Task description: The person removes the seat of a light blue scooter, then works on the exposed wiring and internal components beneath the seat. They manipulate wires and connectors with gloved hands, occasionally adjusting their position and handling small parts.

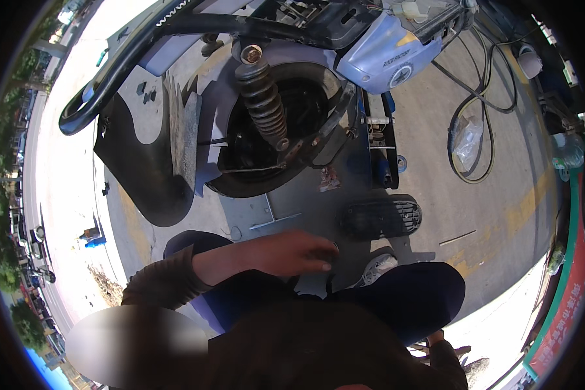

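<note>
My left hand (309,257) reaches across between my knees, fingers curled downward; what they hold, if anything, is hidden. Just beyond it lie a black oval slotted pad (377,216) and a thin metal T-bar (271,214). My right hand (435,338) shows partly at lower right, beside my knee near a thin stick-like thing; its fingers are unclear. Ahead stands a partly dismantled scooter: a rusty shock absorber (260,101) over a black wheel-well part (237,175), with a pale blue panel (377,55) and a black tube rail (91,101) above.
A black curved guard (136,169) lies at left. A blue floor jack (383,166) stands right of the wheel area. Hoses (487,162) loop around a plastic bag (467,143) at right, near bottles (565,153) and a red banner (559,312). A road with vehicles runs far left.
</note>
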Available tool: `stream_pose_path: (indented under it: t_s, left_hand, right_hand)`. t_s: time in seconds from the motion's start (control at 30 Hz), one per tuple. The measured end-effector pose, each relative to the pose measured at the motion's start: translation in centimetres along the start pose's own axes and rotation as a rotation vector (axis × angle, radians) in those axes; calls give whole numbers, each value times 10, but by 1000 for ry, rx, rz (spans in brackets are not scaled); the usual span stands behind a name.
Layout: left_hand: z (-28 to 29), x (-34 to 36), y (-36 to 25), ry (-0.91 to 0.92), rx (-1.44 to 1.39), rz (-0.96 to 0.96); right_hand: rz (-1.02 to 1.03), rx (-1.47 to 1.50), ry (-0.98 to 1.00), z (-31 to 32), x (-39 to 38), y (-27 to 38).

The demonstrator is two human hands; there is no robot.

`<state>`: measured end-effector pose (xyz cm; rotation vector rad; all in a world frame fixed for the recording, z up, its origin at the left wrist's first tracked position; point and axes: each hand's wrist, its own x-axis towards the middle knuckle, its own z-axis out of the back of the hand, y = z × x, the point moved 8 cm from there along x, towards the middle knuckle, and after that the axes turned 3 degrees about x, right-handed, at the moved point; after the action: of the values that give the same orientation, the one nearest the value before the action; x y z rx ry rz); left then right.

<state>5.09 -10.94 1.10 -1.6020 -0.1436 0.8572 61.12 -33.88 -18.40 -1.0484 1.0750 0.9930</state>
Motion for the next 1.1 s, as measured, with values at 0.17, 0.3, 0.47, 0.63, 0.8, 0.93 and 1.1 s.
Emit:
stream_pose_path:
  t_s: [0.17, 0.3, 0.47, 0.63, 0.8, 0.93, 1.1]
  left_hand:
    - [15, 5, 2, 124, 1, 31]
    - [22, 11, 31, 114, -258, 98]
    - [29, 15, 91, 38, -240, 347]
    - [-1, -3, 116, 6, -335, 578]
    - [-11, -19, 94, 49, -421, 630]
    - [-1, -26, 98, -120, -545, 699]
    - [58, -24, 79, -527, -547, 563]
  right_hand:
    - [-42, 57, 28, 6, -22, 7]
    - [-12, 127, 45, 11, -36, 34]
    - [246, 222, 82, 49, -83, 145]
    - [1002, 278, 357, 73, -215, 380]
    - [1473, 381, 653, 82, -342, 493]
    - [1487, 422, 761, 75, -363, 502]
    - [1449, 436, 848, 60, -365, 492]
